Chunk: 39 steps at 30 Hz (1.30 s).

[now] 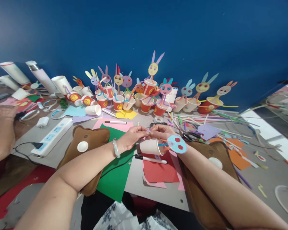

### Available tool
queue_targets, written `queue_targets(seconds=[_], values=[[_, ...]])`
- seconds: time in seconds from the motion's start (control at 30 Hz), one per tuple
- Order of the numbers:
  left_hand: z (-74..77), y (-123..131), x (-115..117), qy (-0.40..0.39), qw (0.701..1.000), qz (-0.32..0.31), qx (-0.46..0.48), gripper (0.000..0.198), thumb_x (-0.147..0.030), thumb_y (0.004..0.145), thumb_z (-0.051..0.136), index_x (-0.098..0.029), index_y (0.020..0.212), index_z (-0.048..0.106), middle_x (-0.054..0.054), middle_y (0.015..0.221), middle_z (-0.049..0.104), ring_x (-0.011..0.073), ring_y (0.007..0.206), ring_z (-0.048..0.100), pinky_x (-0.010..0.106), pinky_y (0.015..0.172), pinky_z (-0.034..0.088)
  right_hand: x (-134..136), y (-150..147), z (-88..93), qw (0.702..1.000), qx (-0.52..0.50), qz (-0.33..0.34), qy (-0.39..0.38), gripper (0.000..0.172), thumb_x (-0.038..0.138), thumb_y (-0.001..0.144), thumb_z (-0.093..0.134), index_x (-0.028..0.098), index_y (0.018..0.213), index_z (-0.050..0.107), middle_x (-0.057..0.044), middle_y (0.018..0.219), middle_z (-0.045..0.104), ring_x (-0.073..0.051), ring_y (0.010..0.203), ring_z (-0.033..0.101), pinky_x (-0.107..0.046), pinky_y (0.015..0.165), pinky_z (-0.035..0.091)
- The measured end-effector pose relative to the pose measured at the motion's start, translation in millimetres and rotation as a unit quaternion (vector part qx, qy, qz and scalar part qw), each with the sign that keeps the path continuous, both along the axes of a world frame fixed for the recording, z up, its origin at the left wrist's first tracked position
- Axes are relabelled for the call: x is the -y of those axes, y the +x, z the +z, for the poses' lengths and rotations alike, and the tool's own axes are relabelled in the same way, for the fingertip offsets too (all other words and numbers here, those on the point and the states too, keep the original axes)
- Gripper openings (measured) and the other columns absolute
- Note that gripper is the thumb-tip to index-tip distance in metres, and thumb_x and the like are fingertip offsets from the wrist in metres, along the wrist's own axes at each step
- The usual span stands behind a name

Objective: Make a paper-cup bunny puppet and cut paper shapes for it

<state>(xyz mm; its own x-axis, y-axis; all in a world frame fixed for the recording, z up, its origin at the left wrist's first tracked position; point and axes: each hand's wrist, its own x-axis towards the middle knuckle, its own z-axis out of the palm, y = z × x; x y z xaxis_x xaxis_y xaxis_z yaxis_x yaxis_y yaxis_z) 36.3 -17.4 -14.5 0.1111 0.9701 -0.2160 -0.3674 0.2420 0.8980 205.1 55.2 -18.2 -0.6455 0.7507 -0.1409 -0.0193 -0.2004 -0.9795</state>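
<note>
My left hand point(132, 138), with a pale bangle point(116, 148) on its wrist, pinches a small purplish piece point(148, 131), too small to make out clearly. My right hand point(163, 130) is closed at the same piece, fingertips meeting the left ones. Just below them a white paper cup point(149, 147) lies on its side. From its mouth stick blue and orange strips, and a light-blue paper face point(176, 144) with red eyes rests by my right wrist. A black-capped marker point(151, 159) lies in front of the cup, partly over red paper point(161, 171).
Green paper point(114, 179) and brown cushions point(80, 147) lie under my arms. Along the blue wall stand several cups with paper rabbit heads point(153, 68). Scissors point(191, 136) and pipe cleaners point(206, 119) lie right. A power strip point(53, 137) and another person's arm point(2, 134) are left.
</note>
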Motion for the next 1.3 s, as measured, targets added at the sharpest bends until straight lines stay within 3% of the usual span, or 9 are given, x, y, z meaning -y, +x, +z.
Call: queue_targets(seconds=[0.13, 0.33, 0.53, 0.67, 0.8, 0.97, 1.13, 1.3], values=[[0.1, -0.2, -0.1, 0.004, 1.0, 0.006, 0.0, 0.039, -0.037, 0.061, 0.087, -0.011, 0.078, 0.064, 0.004, 0.07, 0.068, 0.0127, 0.068, 0.061, 0.027, 0.071, 0.043, 3.3, 0.4, 4.5, 1.0, 0.018, -0.009, -0.018, 0.029, 0.038, 0.06, 0.088, 0.02, 0.071, 0.068, -0.002, 0.071, 0.072, -0.018, 0.065, 0.068, -0.029, 0.061, 0.053], [3.5, -1.6, -0.9, 0.025, 0.999, 0.038, 0.023, 0.036, -0.037, 0.063, 0.086, -0.012, 0.077, 0.064, 0.005, 0.073, 0.07, 0.0147, 0.071, 0.065, 0.03, 0.077, 0.046, -2.7, -2.7, 5.5, 0.987, -0.064, -0.147, -0.013, 0.033, 0.039, 0.063, 0.086, 0.021, 0.08, 0.065, 0.004, 0.068, 0.064, -0.008, 0.054, 0.054, -0.021, 0.051, 0.042], [9.0, -10.5, -6.6, 0.036, 0.993, 0.105, 0.036, 0.033, -0.036, 0.064, 0.084, -0.013, 0.076, 0.065, 0.004, 0.072, 0.07, 0.0129, 0.071, 0.064, 0.027, 0.077, 0.046, 3.3, -2.9, 11.0, 0.973, -0.082, -0.214, 0.039, 0.033, 0.05, 0.071, 0.077, 0.024, 0.082, 0.061, 0.002, 0.067, 0.062, -0.015, 0.059, 0.056, -0.028, 0.054, 0.044], [11.0, -18.7, -10.0, 0.055, 0.988, 0.137, 0.052, 0.031, -0.038, 0.067, 0.082, -0.014, 0.073, 0.064, 0.002, 0.072, 0.068, 0.0116, 0.068, 0.062, 0.025, 0.07, 0.045, 2.6, -2.6, 7.1, 0.972, -0.042, -0.21, 0.099, 0.036, 0.059, 0.078, 0.068, 0.024, 0.083, 0.059, -0.001, 0.069, 0.061, -0.016, 0.06, 0.055, -0.029, 0.055, 0.045], [13.2, -23.5, -12.3, 0.047, 0.984, 0.161, 0.057, 0.031, -0.04, 0.069, 0.08, -0.015, 0.075, 0.063, 0.001, 0.07, 0.067, 0.0123, 0.063, 0.06, 0.024, 0.059, 0.042, 1.0, -0.7, 2.5, 0.972, -0.017, -0.184, 0.146, 0.04, 0.06, 0.082, 0.064, 0.022, 0.09, 0.061, -0.004, 0.083, 0.065, -0.016, 0.071, 0.059, -0.028, 0.064, 0.048], [18.0, -25.1, -15.1, 0.055, 0.977, 0.196, 0.068, 0.032, -0.04, 0.069, 0.08, -0.015, 0.078, 0.062, 0.001, 0.071, 0.066, 0.0125, 0.062, 0.059, 0.025, 0.06, 0.044, 8.8, -0.4, 4.2, 0.973, -0.012, -0.151, 0.174, 0.041, 0.055, 0.078, 0.072, 0.023, 0.1, 0.061, -0.003, 0.092, 0.065, -0.016, 0.08, 0.061, -0.03, 0.072, 0.052], [21.3, -25.3, -16.5, 0.069, 0.969, 0.223, 0.083, 0.034, -0.04, 0.068, 0.082, -0.014, 0.075, 0.061, 0.002, 0.073, 0.067, 0.0127, 0.068, 0.061, 0.025, 0.066, 0.047, 18.4, -5.2, 3.9, 0.982, -0.027, -0.09, 0.161, 0.051, 0.043, 0.07, 0.082, 0.024, 0.109, 0.054, -0.002, 0.089, 0.065, -0.018, 0.078, 0.065, -0.032, 0.067, 0.054], [15.6, -23.6, -17.0, 0.058, 0.972, 0.214, 0.075, 0.032, -0.04, 0.071, 0.079, -0.014, 0.075, 0.062, 0.001, 0.069, 0.065, 0.0117, 0.061, 0.058, 0.024, 0.059, 0.043, 24.4, -7.7, -0.3, 0.975, -0.013, -0.095, 0.199, 0.056, 0.039, 0.071, 0.082, 0.024, 0.115, 0.052, 0.0, 0.079, 0.066, -0.017, 0.072, 0.062, -0.032, 0.066, 0.051]])
